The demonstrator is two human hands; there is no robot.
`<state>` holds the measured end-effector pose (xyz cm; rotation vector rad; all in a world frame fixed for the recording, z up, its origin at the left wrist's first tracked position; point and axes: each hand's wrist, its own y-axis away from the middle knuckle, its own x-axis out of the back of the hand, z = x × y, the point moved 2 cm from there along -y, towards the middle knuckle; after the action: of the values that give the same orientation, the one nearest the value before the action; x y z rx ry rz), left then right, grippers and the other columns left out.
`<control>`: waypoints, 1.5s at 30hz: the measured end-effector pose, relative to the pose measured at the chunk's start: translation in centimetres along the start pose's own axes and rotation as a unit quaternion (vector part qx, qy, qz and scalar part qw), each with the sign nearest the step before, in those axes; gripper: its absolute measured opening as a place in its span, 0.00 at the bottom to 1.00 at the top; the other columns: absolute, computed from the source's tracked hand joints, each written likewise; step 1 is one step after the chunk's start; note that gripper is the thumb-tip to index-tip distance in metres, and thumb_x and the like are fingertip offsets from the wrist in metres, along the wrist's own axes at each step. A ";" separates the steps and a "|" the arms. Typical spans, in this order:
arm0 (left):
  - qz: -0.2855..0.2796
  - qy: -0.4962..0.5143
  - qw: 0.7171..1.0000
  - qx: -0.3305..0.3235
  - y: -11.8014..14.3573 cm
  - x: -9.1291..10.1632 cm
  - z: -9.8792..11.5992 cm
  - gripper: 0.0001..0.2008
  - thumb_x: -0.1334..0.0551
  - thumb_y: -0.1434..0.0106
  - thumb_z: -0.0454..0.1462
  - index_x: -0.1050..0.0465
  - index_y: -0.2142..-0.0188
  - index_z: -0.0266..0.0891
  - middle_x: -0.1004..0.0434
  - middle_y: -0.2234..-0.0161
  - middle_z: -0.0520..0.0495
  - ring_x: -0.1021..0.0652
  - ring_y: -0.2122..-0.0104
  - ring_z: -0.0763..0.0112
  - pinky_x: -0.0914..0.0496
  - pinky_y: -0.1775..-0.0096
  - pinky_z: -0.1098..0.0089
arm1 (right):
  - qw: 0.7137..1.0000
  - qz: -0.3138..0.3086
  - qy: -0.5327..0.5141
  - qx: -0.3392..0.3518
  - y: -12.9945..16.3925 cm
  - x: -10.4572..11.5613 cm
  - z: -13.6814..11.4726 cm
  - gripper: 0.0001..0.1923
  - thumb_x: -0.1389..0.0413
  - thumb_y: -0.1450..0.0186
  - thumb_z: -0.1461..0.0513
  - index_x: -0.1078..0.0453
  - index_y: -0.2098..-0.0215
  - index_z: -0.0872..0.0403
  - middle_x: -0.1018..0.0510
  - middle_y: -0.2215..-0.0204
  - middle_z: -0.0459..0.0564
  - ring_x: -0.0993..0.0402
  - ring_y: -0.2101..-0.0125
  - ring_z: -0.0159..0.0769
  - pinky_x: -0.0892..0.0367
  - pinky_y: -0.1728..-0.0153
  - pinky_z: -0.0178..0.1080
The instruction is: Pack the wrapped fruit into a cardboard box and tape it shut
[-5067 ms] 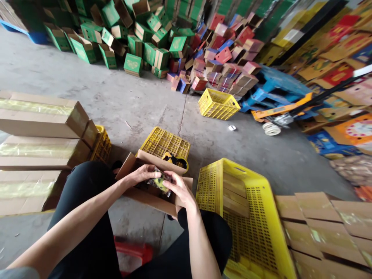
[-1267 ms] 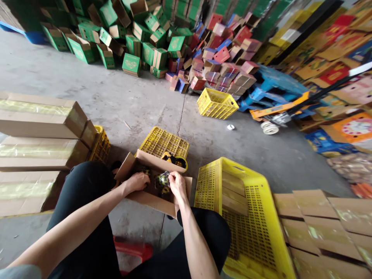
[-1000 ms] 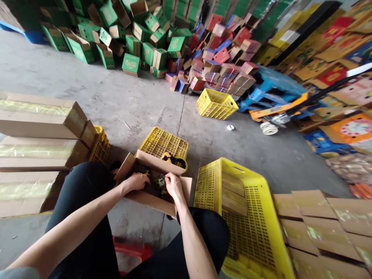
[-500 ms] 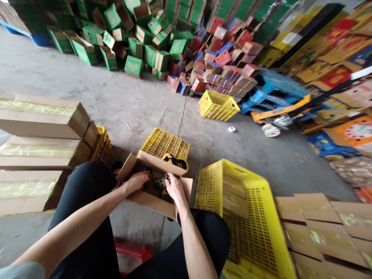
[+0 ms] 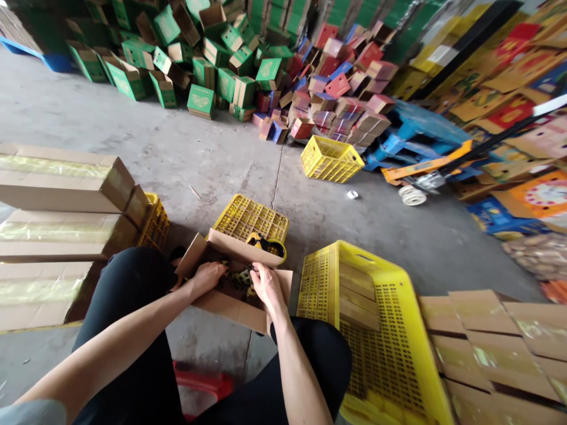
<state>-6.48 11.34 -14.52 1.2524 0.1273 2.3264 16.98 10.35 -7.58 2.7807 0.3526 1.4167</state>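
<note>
An open brown cardboard box (image 5: 221, 304) rests across my knees, its flaps spread. Inside lie yellow-green items wrapped in clear plastic (image 5: 241, 276). My left hand (image 5: 207, 275) reaches down into the left half of the box and rests on the contents; whether it grips anything is hidden. My right hand (image 5: 264, 285) presses on a wrapped item at the box's right side, fingers curled around it. A yellow and black tape dispenser (image 5: 266, 245) sits just behind the box on an overturned yellow crate (image 5: 250, 217).
A large yellow crate (image 5: 376, 330) holding folded cardboard stands at my right. Taped brown cartons (image 5: 62, 206) are stacked at my left, flat cartons (image 5: 496, 348) at lower right. Heaps of green (image 5: 195, 65) and red boxes (image 5: 341, 94), another yellow crate (image 5: 331, 158) and a pallet jack (image 5: 425, 171) lie beyond.
My right hand has lowered the wrapped item it held up into the box. My left hand has stayed inside the box, shifting only slightly.
</note>
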 end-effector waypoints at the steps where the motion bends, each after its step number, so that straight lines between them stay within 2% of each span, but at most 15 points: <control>1: -0.001 -0.003 1.000 0.003 0.0 0.0 0.0 0.14 0.42 0.34 0.28 0.18 0.57 0.39 0.16 0.59 0.37 0.18 0.54 0.51 0.28 0.46 0.59 | 1.000 -0.002 -0.002 0.001 0.0 0.0 -0.1 0.16 0.45 0.27 0.65 0.22 0.44 0.51 0.14 0.49 0.57 0.15 0.51 0.46 0.26 0.42 0.46; 6: 0.002 -0.001 1.000 0.008 0.1 0.0 0.2 0.14 0.40 0.34 0.27 0.18 0.55 0.40 0.17 0.53 0.36 0.19 0.52 0.52 0.29 0.45 0.58 | 1.000 0.000 0.000 -0.002 0.0 0.1 -0.2 0.16 0.44 0.28 0.66 0.21 0.45 0.50 0.14 0.49 0.55 0.15 0.51 0.45 0.26 0.43 0.44; 12: -0.003 0.025 1.000 0.004 -0.3 0.0 0.0 0.12 0.40 0.36 0.27 0.18 0.64 0.40 0.17 0.63 0.40 0.18 0.56 0.54 0.28 0.48 0.61 | 1.000 -0.012 0.017 -0.003 0.1 0.0 -0.1 0.15 0.44 0.28 0.66 0.21 0.46 0.50 0.14 0.49 0.55 0.15 0.52 0.45 0.25 0.45 0.44; 18: 0.005 0.087 0.996 -0.014 -0.7 0.6 0.4 0.09 0.36 0.42 0.29 0.17 0.67 0.40 0.15 0.65 0.40 0.18 0.58 0.55 0.28 0.50 0.63 | 1.000 -0.016 0.019 -0.002 0.2 0.0 -0.1 0.15 0.43 0.27 0.66 0.21 0.46 0.50 0.13 0.50 0.55 0.15 0.53 0.45 0.25 0.45 0.44; 24: -0.004 0.186 0.982 -0.021 -1.6 2.6 1.2 0.11 0.35 0.46 0.33 0.15 0.64 0.38 0.16 0.70 0.48 0.19 0.67 0.62 0.28 0.63 0.69 | 0.999 -0.008 -0.038 -0.006 0.2 0.5 -0.3 0.15 0.42 0.28 0.67 0.20 0.46 0.49 0.13 0.50 0.55 0.15 0.50 0.47 0.26 0.42 0.48; 27: -0.031 0.315 0.948 0.018 -1.7 3.5 1.6 0.13 0.34 0.47 0.37 0.15 0.62 0.36 0.21 0.75 0.51 0.24 0.74 0.67 0.32 0.69 0.70 | 0.993 -0.043 -0.106 0.010 0.4 0.6 -0.7 0.20 0.38 0.30 0.62 0.23 0.40 0.47 0.17 0.43 0.54 0.19 0.42 0.49 0.28 0.37 0.51; 30: -0.068 0.456 0.887 0.028 -1.2 4.2 2.3 0.14 0.30 0.47 0.39 0.16 0.61 0.35 0.22 0.75 0.51 0.26 0.75 0.71 0.34 0.69 0.71 | 0.985 -0.085 -0.139 0.062 0.6 0.2 -1.5 0.35 0.29 0.37 0.58 0.29 0.33 0.47 0.25 0.34 0.55 0.28 0.34 0.52 0.33 0.32 0.54; 31: -0.078 0.488 0.869 0.023 -1.0 4.4 2.6 0.15 0.28 0.48 0.40 0.16 0.61 0.35 0.21 0.73 0.50 0.26 0.74 0.72 0.34 0.69 0.71 | 0.984 -0.088 -0.138 0.078 0.7 0.0 -1.7 0.37 0.28 0.38 0.59 0.30 0.32 0.47 0.26 0.33 0.56 0.29 0.33 0.52 0.34 0.31 0.54; 34: -0.095 0.548 0.831 0.015 -0.5 4.9 3.5 0.17 0.23 0.49 0.42 0.17 0.62 0.35 0.20 0.70 0.49 0.25 0.72 0.73 0.32 0.66 0.71 | 0.985 -0.077 -0.117 0.100 0.7 -0.4 -2.1 0.27 0.35 0.33 0.63 0.27 0.35 0.48 0.21 0.38 0.56 0.24 0.38 0.50 0.31 0.34 0.52; 36: -0.099 0.571 0.815 0.019 -0.4 5.1 3.9 0.19 0.20 0.50 0.43 0.17 0.62 0.34 0.19 0.69 0.48 0.24 0.71 0.72 0.31 0.65 0.70 | 0.988 -0.068 -0.105 0.092 0.6 -0.4 -2.2 0.20 0.41 0.29 0.65 0.24 0.40 0.47 0.17 0.43 0.54 0.19 0.43 0.48 0.28 0.38 0.51; 39: -0.086 0.596 0.798 0.027 -0.3 5.4 4.2 0.24 0.18 0.52 0.46 0.17 0.60 0.34 0.18 0.67 0.46 0.21 0.68 0.69 0.28 0.60 0.67 | 0.989 -0.059 -0.114 0.073 0.4 0.3 -2.3 0.16 0.44 0.26 0.63 0.21 0.44 0.47 0.15 0.46 0.53 0.18 0.46 0.49 0.27 0.40 0.50; 41: -0.050 0.592 0.804 0.033 -0.3 5.8 4.2 0.27 0.19 0.50 0.49 0.17 0.56 0.35 0.17 0.65 0.45 0.20 0.67 0.67 0.28 0.60 0.66 | 0.987 -0.051 -0.140 0.057 0.3 0.9 -2.2 0.14 0.44 0.26 0.60 0.19 0.47 0.47 0.14 0.49 0.52 0.16 0.49 0.50 0.26 0.43 0.50; 45: 0.037 0.528 0.848 0.029 0.0 7.2 4.5 0.27 0.25 0.41 0.56 0.16 0.53 0.37 0.14 0.59 0.42 0.18 0.59 0.60 0.28 0.58 0.66 | 0.976 -0.014 -0.217 0.000 0.0 2.2 -1.7 0.17 0.45 0.26 0.50 0.16 0.59 0.48 0.13 0.66 0.50 0.17 0.63 0.47 0.21 0.55 0.47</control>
<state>-6.11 14.01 -6.50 -0.1508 0.5108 2.8132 16.88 10.64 -4.84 2.9592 0.3765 0.7641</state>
